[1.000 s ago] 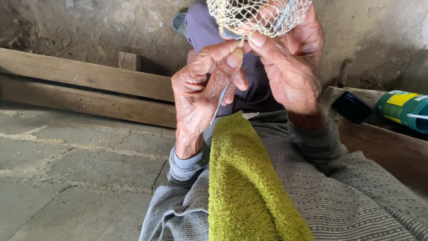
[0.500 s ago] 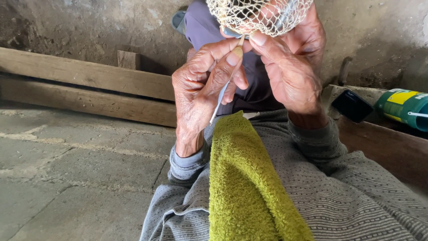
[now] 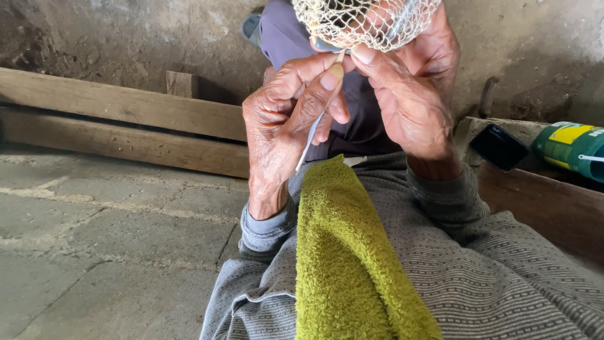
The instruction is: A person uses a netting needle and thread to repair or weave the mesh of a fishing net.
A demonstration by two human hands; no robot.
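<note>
My left hand (image 3: 283,119) pinches a thin white needle-like tool (image 3: 313,135) between thumb and forefinger, its tip up at the lower edge of a cream net (image 3: 362,22). My right hand (image 3: 409,94) grips that net at the top of the view, fingers curled under the mesh beside the tool's tip. A white strand runs down from the tool past my left palm. An olive-green towel (image 3: 346,264) lies over my lap between grey striped sleeves (image 3: 478,271).
Two long wooden planks (image 3: 126,126) lie along the rough wall at left. A green and yellow can (image 3: 569,148) and a dark phone (image 3: 500,146) rest on a wooden ledge at right. Cracked concrete floor (image 3: 94,252) spreads at lower left.
Both hands have stayed nearly still. My left fingers have shifted slightly on the tool, keeping its tip at the net's edge.
</note>
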